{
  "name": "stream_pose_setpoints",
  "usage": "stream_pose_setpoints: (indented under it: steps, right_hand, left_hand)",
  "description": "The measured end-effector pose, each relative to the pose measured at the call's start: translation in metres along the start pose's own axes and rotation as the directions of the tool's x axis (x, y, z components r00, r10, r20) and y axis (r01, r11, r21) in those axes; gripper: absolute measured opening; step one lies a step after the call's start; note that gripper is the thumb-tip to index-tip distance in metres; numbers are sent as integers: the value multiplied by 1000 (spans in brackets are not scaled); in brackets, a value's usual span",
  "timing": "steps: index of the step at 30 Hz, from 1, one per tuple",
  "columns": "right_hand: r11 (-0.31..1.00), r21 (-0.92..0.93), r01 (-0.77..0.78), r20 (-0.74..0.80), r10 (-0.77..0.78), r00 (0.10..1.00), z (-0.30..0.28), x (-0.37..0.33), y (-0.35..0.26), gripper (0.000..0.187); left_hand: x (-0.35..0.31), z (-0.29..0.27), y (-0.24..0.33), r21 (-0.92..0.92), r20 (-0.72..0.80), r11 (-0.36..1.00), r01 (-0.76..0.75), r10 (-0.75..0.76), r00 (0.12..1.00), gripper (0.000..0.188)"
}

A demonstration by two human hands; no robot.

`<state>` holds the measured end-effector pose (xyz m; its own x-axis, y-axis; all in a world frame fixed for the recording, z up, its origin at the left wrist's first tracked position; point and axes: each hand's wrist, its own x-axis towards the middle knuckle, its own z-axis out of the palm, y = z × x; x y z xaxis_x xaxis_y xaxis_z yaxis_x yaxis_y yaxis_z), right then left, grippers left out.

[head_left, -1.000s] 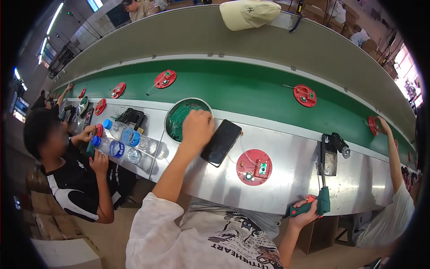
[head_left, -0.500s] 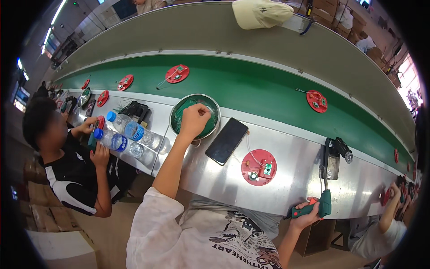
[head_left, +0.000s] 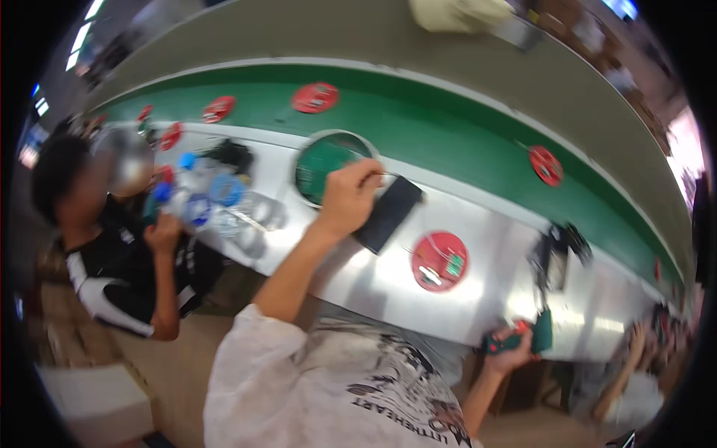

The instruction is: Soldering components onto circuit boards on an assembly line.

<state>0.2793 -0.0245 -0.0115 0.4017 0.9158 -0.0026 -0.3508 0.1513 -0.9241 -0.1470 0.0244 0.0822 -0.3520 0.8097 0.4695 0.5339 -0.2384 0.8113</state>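
My left hand (head_left: 349, 196) is over the right rim of a round metal bowl (head_left: 297, 179) and the near end of a black phone (head_left: 394, 216). Its fingertips are pinched together; whatever they hold is too small and blurred to name. Green shows inside the bowl. At the bench's front edge, my right hand (head_left: 514, 354) is wrapped round the grip of a green-and-black electric screwdriver (head_left: 544, 330), its shaft toward the far side. Between my hands lies a red disc (head_left: 431, 257) with a small green circuit board and a white wire.
Several red discs (head_left: 315, 97) lie on the green belt (head_left: 448, 134) along the bench's far side. Plastic bottles (head_left: 198, 209) stand left, beside a co-worker (head_left: 112, 261). A black tool with a small tray (head_left: 556, 257) is at right. A cap (head_left: 459, 13) rests on the partition.
My left hand has come out of the bowl, rightward toward the phone, still pinched. My right hand keeps hold of the electric screwdriver. The whole view has shifted and blurred.
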Motion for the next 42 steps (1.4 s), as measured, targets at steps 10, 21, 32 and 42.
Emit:
stream_pose_setpoints:
  steps: [10, 21, 32, 42]
  right_hand:
    - [949, -270, 163, 543, 10, 840, 20, -50, -18, 42]
    - [875, -478, 76, 478, 187, 859, 29, -59, -22, 20]
    - [876, -481, -24, 397, 243, 885, 38, -65, -23, 17]
    - [861, -507, 45, 533, 272, 801, 26, -61, -26, 26]
  left_hand:
    - [-81, 68, 35, -22, 343, 968, -249, 242, 908, 9]
    - [-102, 112, 16, 170, 224, 909, -380, 340, 914, 9]
    - [-101, 114, 10, 139, 216, 908, -395, 362, 907, 10]
    - [-103, 114, 8, 157, 224, 903, -400, 362, 905, 10]
